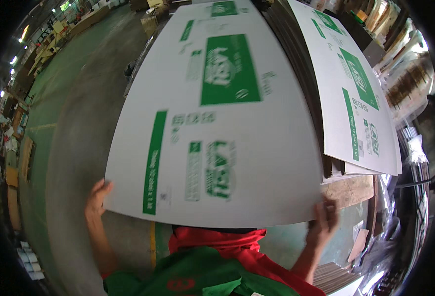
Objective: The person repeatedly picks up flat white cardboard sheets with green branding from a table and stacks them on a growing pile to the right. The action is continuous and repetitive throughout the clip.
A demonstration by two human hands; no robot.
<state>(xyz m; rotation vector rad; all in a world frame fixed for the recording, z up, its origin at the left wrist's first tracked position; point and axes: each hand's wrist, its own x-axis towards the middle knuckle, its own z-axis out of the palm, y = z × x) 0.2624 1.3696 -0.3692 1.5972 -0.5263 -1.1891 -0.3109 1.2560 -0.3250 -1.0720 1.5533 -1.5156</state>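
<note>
A large white cardboard sheet [276, 158] printed with green blocks and lettering stretches away from my body. My left hand [98, 198] grips its near left corner, thumb over the top face. At the near right corner my right hand [325, 217] is closed on the same sheet, slightly blurred. The undersides of both hands' grips are hidden by the board. What the far end rests on does not show.
To the right stands a stack of similar printed sheets [333, 123] on a wooden base [348, 191]. More flat cardboard [333, 278] lies low at the near right. Clear plastic wrapping [407, 74] hangs along the right side. A green and grey floor [79, 123] extends left.
</note>
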